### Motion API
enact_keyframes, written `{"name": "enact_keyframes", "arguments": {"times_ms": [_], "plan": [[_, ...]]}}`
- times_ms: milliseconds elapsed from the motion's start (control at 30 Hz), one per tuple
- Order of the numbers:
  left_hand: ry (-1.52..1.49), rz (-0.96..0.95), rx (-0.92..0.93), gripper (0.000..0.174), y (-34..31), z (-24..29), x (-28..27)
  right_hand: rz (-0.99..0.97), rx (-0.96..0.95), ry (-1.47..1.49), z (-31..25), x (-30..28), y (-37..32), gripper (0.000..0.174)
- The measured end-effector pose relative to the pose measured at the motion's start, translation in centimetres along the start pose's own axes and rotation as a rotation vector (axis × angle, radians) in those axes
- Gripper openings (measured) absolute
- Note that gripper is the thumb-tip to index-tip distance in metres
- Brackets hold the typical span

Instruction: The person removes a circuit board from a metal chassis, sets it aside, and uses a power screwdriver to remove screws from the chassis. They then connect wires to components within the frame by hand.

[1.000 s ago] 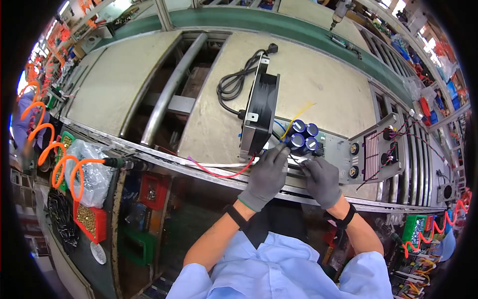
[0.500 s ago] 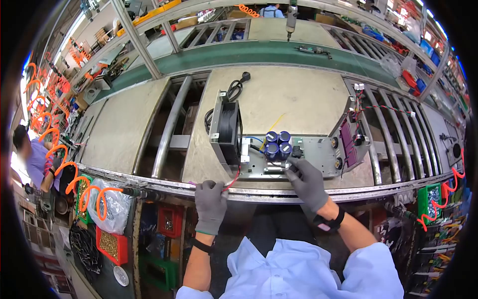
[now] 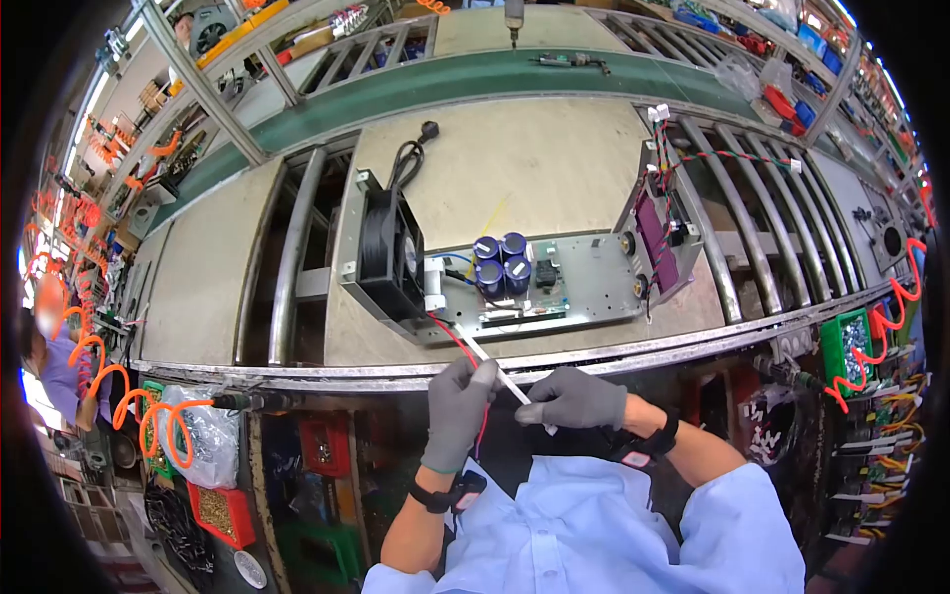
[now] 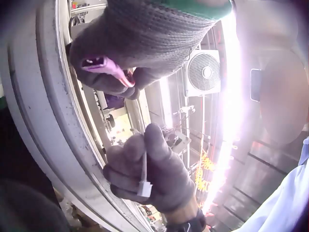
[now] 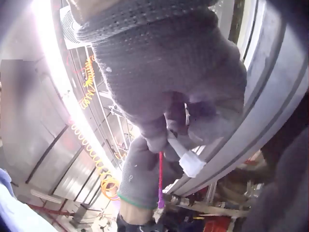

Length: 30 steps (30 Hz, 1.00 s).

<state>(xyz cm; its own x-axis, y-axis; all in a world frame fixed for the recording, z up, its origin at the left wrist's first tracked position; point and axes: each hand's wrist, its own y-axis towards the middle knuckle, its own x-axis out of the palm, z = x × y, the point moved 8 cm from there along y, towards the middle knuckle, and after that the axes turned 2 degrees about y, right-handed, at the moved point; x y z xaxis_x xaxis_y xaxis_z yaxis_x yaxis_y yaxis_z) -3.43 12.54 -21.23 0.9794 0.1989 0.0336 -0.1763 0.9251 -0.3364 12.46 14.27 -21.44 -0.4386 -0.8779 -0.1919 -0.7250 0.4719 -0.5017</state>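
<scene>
The gloved left hand [image 3: 457, 414] pinches a red wire [image 3: 456, 340] with a purple sleeve end [image 4: 108, 66], and touches a white sleeved cable [image 3: 503, 379]. Opposite it, the gloved right hand [image 3: 577, 398] pinches that cable near its white connector [image 4: 144, 189]. Both lines run up to the black fan [image 3: 389, 241] at the left end of a metal chassis [image 3: 594, 288]. Blue capacitors [image 3: 502, 265] stand on the circuit board beyond the hands. A purple panel with twisted wires stands upright at the chassis's right end.
A metal rail [image 3: 287, 379] runs along the bench's front edge, below the chassis. Rollers [image 3: 299, 259] lie left and right of the board. A black power cord [image 3: 407, 163] lies behind the fan. Red bins [image 3: 224, 515] and coiled orange hoses are at left; a green bin [image 3: 849, 346] is at right.
The left hand has moved right with the red wire. The right hand has left the chassis and come down to the white cable, which now stretches between the hands. The head view has shifted.
</scene>
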Motion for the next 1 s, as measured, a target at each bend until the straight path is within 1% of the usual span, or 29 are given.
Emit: {"name": "enact_keyframes", "arguments": {"times_ms": [67,100,200,300,400,433,467,533,600,667,700,800,833,867,900,933,1000], "plan": [[-0.017,0.053,0.001,0.025,0.5,0.2,0.0,0.014,-0.113,0.096,1.0,-0.1,-0.6,0.037],[-0.030,0.063,0.020,0.023,0.9,0.3,0.1,-0.026,-0.137,0.051,0.8,-0.4,-1.1,0.041],[-0.055,0.065,0.021,0.023,1.7,0.5,0.9,-0.106,0.028,0.169,1.1,-0.8,-2.7,0.040],[-0.077,0.086,0.086,0.023,2.3,1.6,1.4,-0.110,-0.174,0.135,1.3,-1.0,-2.7,0.036],[-0.087,0.125,0.141,0.023,3.1,2.6,1.6,-0.040,-0.163,0.039,1.1,-1.6,-2.6,0.033],[-0.086,0.140,0.160,0.023,3.3,3.1,1.7,0.015,-0.121,-0.096,0.7,-2.6,-2.7,0.031],[-0.097,0.143,0.161,0.024,3.4,3.5,1.9,0.128,-0.049,-0.291,0.0,-4.0,-2.9,0.031],[-0.118,0.149,0.160,0.025,3.6,4.0,2.3,0.405,-0.157,-0.210,-1.5,-6.8,-3.4,0.030],[-0.031,0.130,0.137,0.031,3.4,3.3,2.0,0.563,-0.077,-0.085,-1.7,-10.0,-3.1,0.025],[0.070,0.114,0.104,0.034,3.5,1.3,1.6,0.687,-0.107,-0.019,-3.0,-11.7,-2.6,0.021],[0.201,0.143,0.148,0.035,3.5,0.3,1.2,0.685,-0.146,-0.055,-3.6,-12.0,-1.9,0.021],[0.620,0.266,0.423,0.033,1.4,2.2,1.0,0.703,-0.253,-0.155,-4.0,-12.2,0.4,0.020],[0.734,0.328,0.521,0.029,0.8,2.2,0.7,0.721,-0.285,-0.186,-4.2,-12.2,0.9,0.020],[0.747,0.365,0.572,0.027,0.3,2.5,0.3,0.734,-0.318,-0.220,-4.5,-12.1,1.3,0.020],[0.760,0.403,0.622,0.026,-0.5,3.1,-0.1,0.740,-0.292,-0.216,-4.8,-12.0,1.4,0.019],[0.772,0.442,0.669,0.024,-1.3,3.9,-0.4,0.742,-0.311,-0.259,-5.1,-11.9,1.5,0.018],[0.798,0.488,0.699,0.022,-2.3,6.0,-0.9,0.742,-0.347,-0.343,-5.3,-11.7,1.6,0.017]]}}
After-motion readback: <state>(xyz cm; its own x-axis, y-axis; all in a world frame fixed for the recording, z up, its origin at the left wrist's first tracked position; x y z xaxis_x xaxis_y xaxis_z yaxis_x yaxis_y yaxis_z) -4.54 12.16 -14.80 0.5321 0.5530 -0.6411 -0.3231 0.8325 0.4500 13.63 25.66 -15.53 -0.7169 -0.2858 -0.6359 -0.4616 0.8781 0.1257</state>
